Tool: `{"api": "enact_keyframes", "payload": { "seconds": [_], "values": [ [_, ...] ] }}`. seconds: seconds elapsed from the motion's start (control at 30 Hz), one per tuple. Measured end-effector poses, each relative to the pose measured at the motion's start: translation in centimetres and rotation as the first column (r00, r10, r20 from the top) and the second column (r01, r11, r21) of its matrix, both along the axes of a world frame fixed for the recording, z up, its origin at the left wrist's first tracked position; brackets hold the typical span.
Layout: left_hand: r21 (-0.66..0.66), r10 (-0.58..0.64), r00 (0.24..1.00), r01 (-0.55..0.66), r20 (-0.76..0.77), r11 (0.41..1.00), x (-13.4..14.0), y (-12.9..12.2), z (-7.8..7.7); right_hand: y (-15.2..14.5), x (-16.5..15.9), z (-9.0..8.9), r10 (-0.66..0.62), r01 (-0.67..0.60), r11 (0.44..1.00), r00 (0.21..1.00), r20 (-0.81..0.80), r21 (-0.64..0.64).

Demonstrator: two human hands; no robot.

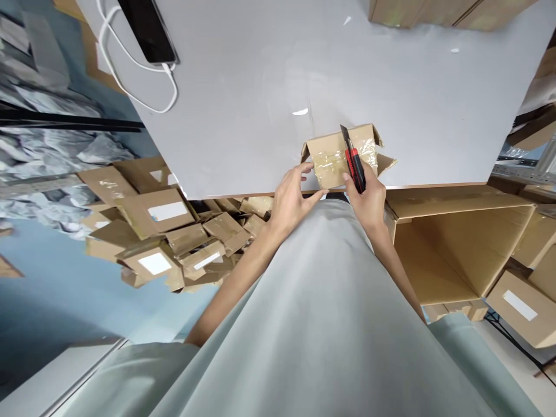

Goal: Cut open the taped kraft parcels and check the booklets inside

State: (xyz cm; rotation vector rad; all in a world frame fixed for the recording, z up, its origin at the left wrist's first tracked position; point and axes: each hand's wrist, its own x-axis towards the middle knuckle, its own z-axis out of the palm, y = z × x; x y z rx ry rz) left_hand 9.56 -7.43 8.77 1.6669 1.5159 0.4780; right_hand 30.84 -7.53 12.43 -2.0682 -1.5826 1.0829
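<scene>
A small cardboard box (332, 165) with shiny clear tape lies at the near edge of the table, its end flaps loose. My right hand (367, 197) is closed around a red and black utility knife (355, 168). The knife's dark blade is out, points away from me and lies over the top of the box. At the near left corner of the box, my left hand (292, 197) grips with fingertips against the left end and thumb along the near edge. The thumb and fingers are spread around that corner.
A phone (150, 32) with a white cable lies at the table's far left. Brown boxes (434, 13) stand at the far right. Below the table are a heap of opened cartons (204, 243) on the left and a large open carton (452, 249) on the right.
</scene>
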Motion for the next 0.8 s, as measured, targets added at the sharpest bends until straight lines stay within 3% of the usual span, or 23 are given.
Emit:
{"api": "enact_keyframes", "payload": {
  "seconds": [0.23,0.4,0.7,0.8],
  "values": [
    [0.029,-0.11,0.992,0.109,0.054,0.994,-0.8,-0.6,-2.2,-0.9,0.0,-0.8,0.011,-0.006,0.999,0.996,0.088,-0.048],
    [0.033,-0.062,0.998,0.061,0.018,0.998,-0.8,-1.7,-3.1,-1.2,-0.1,-0.5,0.004,-0.002,1.0,0.995,0.103,-0.017],
    [0.103,-0.004,1.0,0.002,0.023,0.995,-1.6,-0.6,-3.3,-0.6,-0.7,-0.2,-0.054,0.054,0.998,0.998,0.045,0.013],
    [0.095,-0.004,0.998,-0.002,0.065,0.995,-2.0,-0.6,-2.5,-1.5,1.2,-0.4,-0.176,0.174,0.982,0.984,0.016,0.077]
  ]
}}
